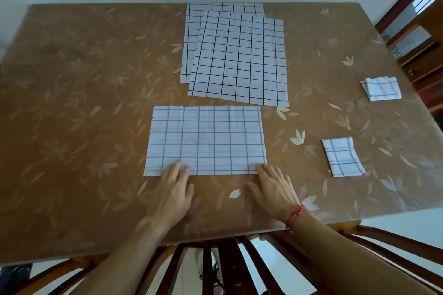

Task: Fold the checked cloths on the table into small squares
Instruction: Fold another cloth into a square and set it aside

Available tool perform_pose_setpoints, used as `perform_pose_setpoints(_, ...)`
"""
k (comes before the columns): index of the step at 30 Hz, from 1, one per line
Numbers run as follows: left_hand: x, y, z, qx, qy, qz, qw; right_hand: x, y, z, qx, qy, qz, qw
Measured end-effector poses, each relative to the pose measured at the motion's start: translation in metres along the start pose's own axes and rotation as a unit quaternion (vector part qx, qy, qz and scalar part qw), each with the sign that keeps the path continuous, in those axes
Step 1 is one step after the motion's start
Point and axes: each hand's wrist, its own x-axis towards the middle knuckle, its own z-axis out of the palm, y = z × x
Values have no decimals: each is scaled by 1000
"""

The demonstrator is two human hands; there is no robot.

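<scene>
A white checked cloth, folded once into a wide rectangle, lies flat in front of me. My left hand rests flat with its fingertips on the cloth's near edge, left of the middle. My right hand lies flat with fingertips at the near right corner. Neither hand grips anything. Behind this cloth lie two unfolded checked cloths, the upper one overlapping the lower one. Two cloths folded into small squares sit at the right: one nearer, one farther.
The brown table with a leaf-patterned cover reaches to the wall at the back. A wooden chair back stands at the near edge under my arms. Wooden furniture stands beyond the right edge.
</scene>
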Motion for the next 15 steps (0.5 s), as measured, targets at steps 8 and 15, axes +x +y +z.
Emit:
perform_pose_setpoints(8,7,12,22,22,-41,24,999,70,5,-32,281,45,183,941)
perform_pose_setpoints(15,7,9,20,-2,-39,27,999,121,9,-45,378,61,280,880)
